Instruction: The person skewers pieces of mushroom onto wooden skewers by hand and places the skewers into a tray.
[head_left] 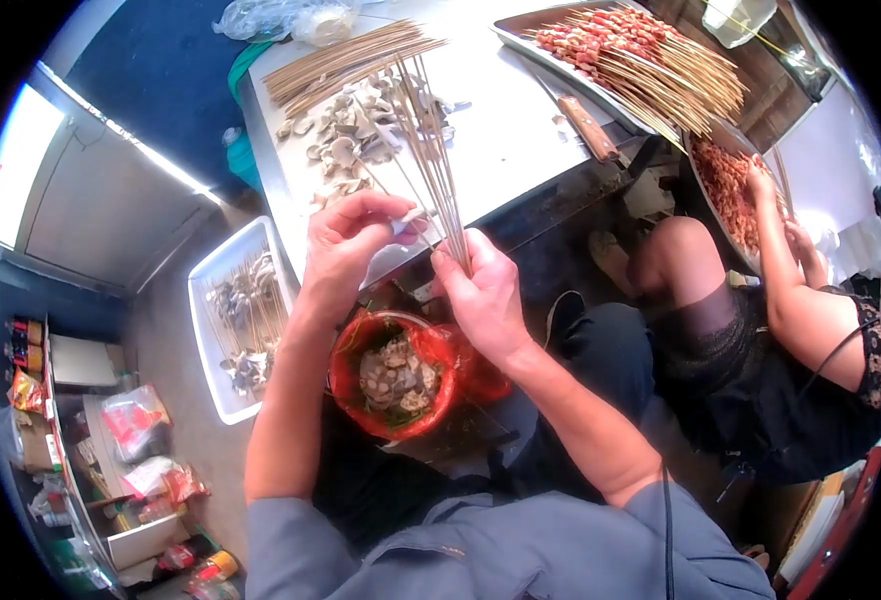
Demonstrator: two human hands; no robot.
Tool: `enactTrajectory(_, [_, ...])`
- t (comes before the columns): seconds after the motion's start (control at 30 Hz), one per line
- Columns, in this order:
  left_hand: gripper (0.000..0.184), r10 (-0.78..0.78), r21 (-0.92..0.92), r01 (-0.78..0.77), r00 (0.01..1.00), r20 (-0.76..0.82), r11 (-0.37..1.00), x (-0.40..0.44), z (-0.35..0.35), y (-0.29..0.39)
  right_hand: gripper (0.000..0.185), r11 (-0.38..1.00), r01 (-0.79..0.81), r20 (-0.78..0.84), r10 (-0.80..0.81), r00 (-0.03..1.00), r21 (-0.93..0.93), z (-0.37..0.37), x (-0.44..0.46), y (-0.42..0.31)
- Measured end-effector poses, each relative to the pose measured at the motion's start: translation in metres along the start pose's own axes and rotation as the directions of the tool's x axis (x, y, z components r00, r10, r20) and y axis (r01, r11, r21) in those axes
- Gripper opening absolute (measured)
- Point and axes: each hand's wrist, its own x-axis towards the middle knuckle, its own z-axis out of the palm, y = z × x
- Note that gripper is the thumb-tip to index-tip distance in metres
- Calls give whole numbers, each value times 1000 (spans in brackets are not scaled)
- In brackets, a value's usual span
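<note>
White bench (505, 150), sticks & mushrooms
L side: bare sticks (345, 62), loose mushroom pcs (340, 152) just nearer. R side: metal tray (522, 44) w/ meat skewers (600, 45), wood-handled knife (588, 128) alongside. Clear plastic (290, 20) nr far L corner.

My left hand (345, 245) is pinching, thumb and fingers drawn close together; my right hand (482, 290) is closed in a grip, thumb upward. Left forearm (293, 400) and right forearm (575, 405), both bare, angle inward toward each other.

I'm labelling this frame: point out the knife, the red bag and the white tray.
Knife (588, 128): head view, wooden handle.
Red bag (391, 431): head view, near edge.
White tray (206, 325): head view, left rim.
</note>
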Motion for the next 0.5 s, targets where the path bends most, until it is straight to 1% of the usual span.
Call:
enactTrajectory(0.03, [17, -2, 1, 2, 1000, 3, 1000, 2, -1, -3, 10, 1000, -1, -3, 1, 1000, 2, -1, 1, 0])
enactTrajectory(0.1, [18, 82, 96, -71, 990, -117, 993, 8, -9, -9, 11, 999, -24, 27, 23, 999, 34, -1, 1, 0])
enactTrajectory(0.13, [18, 3, 10, -2, 990, -141, 1000, 11, -12, -1, 11, 999, -24, 24, 23, 999, 37, 0, 1, 1])
enactTrajectory(0.17, [18, 75, 80, -62, 981, -180, 995, 18, -21, -3, 11, 1000, -21, 31, 20, 999, 19, 1, 0, 2])
enactTrajectory(0.23, [21, 220, 401, -58, 902, -370, 914, 38, -40, -7, 12, 1000, -15, 33, 15, 999, 3, 1, -1, 1])
enactTrajectory(0.3, [28, 387, 693, -45, 855, -346, 719, 64, -57, -11, 12, 1000, -25, 36, 26, 999, -11, -1, -1, -3])
enactTrajectory(0.33, [30, 423, 783, -48, 861, -282, 620, 76, -67, -17, 12, 1000, -22, 34, 23, 999, -10, -1, 0, -2])
enactTrajectory(0.37, [30, 425, 783, -52, 861, -279, 619, 85, -75, -21, 11, 1000, 5, 10, -5, 1000, 14, -1, 2, 2])
enactTrajectory(0.43, [27, 398, 937, -71, 914, -76, 341, 98, -84, -26, 11, 999, 30, -20, -29, 999, 42, -3, 4, 3])
enactTrajectory(0.47, [23, 369, 933, -70, 927, -69, 352, 101, -84, -28, 11, 999, 8, -23, -7, 1000, 37, -5, 5, 1])
enactTrajectory(0.5, [23, 369, 934, -77, 927, -61, 348, 102, -86, -30, 12, 999, -13, -28, 14, 1000, 33, -6, 5, 0])
